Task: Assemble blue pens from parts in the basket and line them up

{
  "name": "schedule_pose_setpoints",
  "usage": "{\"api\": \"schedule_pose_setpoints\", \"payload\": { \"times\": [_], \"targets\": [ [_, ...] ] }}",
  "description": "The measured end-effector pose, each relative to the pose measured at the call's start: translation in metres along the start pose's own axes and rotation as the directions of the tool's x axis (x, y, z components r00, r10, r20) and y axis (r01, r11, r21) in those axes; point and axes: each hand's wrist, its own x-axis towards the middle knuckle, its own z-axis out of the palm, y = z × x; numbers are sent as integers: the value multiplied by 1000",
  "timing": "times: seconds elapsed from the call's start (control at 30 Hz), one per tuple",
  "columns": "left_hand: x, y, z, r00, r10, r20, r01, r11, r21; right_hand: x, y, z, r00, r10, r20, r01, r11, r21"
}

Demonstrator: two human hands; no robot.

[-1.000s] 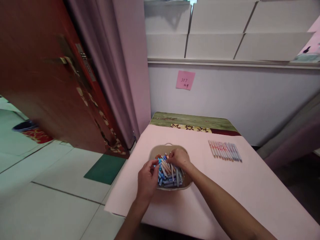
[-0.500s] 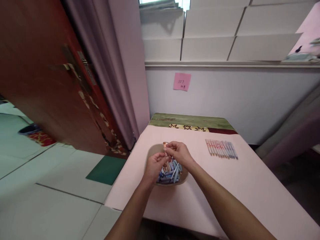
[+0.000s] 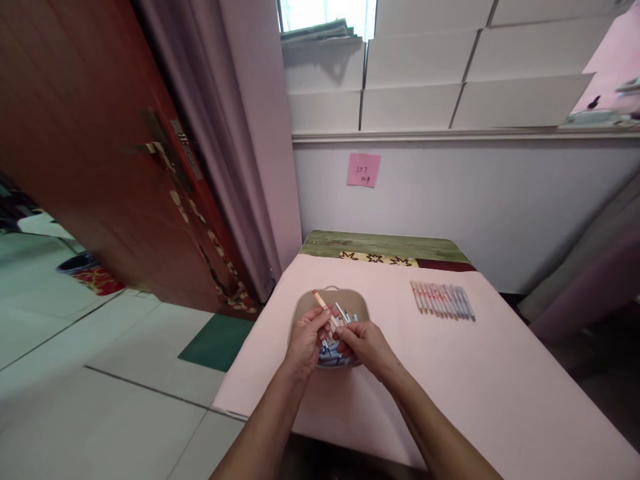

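Above a beige basket [image 3: 367,307] of blue and white pens, my left hand [image 3: 309,337] is closed on an orange-and-cream pen [image 3: 321,300]. The pen slants, its orange-brown end pointing up and to the left. My right hand [image 3: 365,341] pinches the pen's lower end. Both hands hide part of the basket's contents. To the right, a row of several pens [image 3: 443,300] lies side by side on the pink-covered table [image 3: 400,400], shading from reddish to blue-grey.
Behind the table is a white wall with a pink note [image 3: 363,170]. The table's far end shows a green strip [image 3: 380,241]. On the left stand a purple curtain [image 3: 240,147] and a red-brown door [image 3: 95,133]. A green mat [image 3: 215,342] lies on the floor.
The pen has gone from nearly upright to slanting left. My right hand has moved down from the pen's upper part to its lower end. The view has shifted slightly.
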Motion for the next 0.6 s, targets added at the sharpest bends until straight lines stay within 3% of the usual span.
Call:
{"api": "schedule_pose_setpoints", "payload": {
  "times": [0.1,0.2,0.43,0.6],
  "targets": [
    [-1,-3,3,999,36,-41,-36,999,9,-5,-5,-2,966,-185,-181,107,921,-374],
    [0,-7,3,996,55,-65,-53,998,24,-8,-6,0,936,-247,-250,75,836,-543],
    [0,-11,1,993,84,-80,-83,996,19,-12,-4,7,912,-274,-304,-1,741,-672],
    [-1,3,1,999,-14,42,15,1000,-26,-18,-7,-1,920,-336,-203,180,820,-544]
  ]
}}
